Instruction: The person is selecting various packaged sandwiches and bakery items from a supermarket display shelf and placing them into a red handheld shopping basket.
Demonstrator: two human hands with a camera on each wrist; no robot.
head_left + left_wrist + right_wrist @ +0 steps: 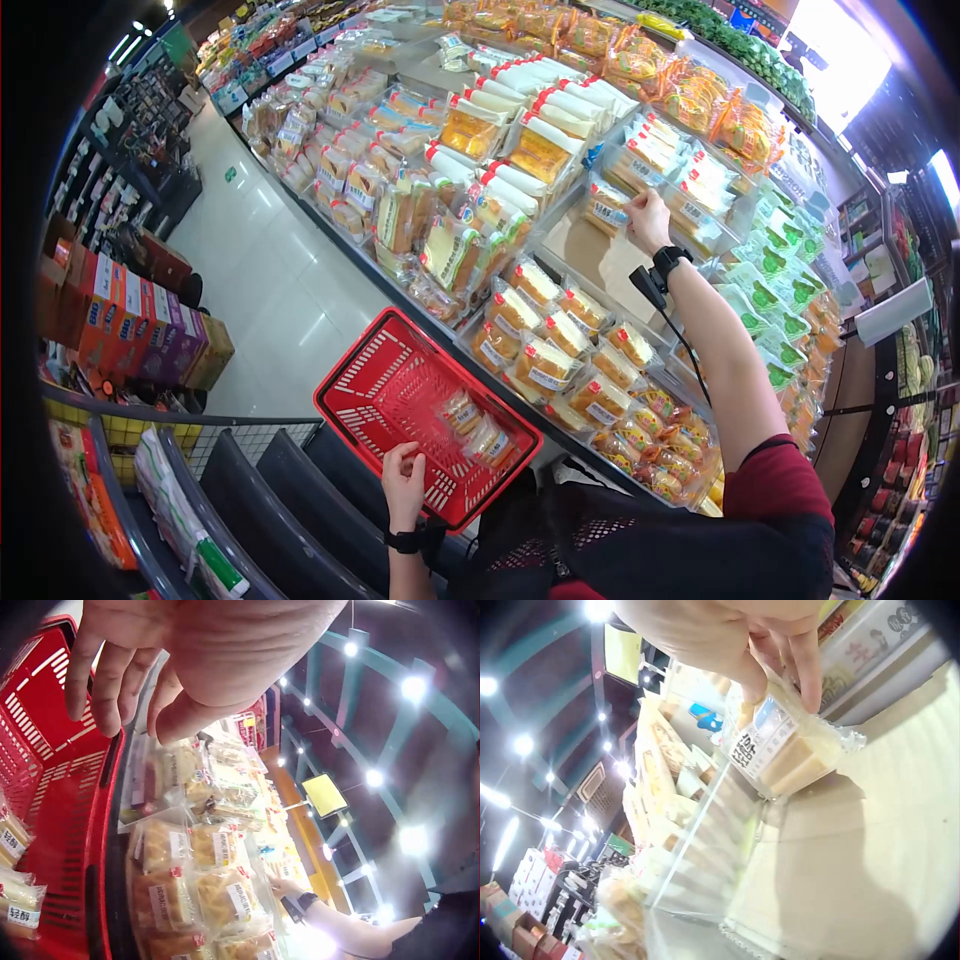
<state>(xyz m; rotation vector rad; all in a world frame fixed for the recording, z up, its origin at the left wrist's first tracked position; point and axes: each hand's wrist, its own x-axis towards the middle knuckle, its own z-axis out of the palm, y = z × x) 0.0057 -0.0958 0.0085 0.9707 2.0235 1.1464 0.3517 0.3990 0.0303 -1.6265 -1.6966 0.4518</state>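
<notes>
My right hand [650,218] pinches a clear-wrapped pack of bread [799,754] with a white label, thumb and fingers at its top edge. In the right wrist view the pack tilts close over the pale bottom of a display compartment [832,847]. My left hand [403,487] is over the near rim of a red shopping basket [338,392], its fingers loosely bent and holding nothing. Inside that basket, toward its right end, lie two wrapped bread packs [486,440] with white labels.
Clear dividers [697,832] split the bread display. Sandwich packs [450,250] stand left of the compartment, wrapped loaves [550,360] in front, green-printed packs [775,250] to the right. Dark shelf bars [250,500] lie left of the basket, and a tiled aisle [265,270] runs beyond.
</notes>
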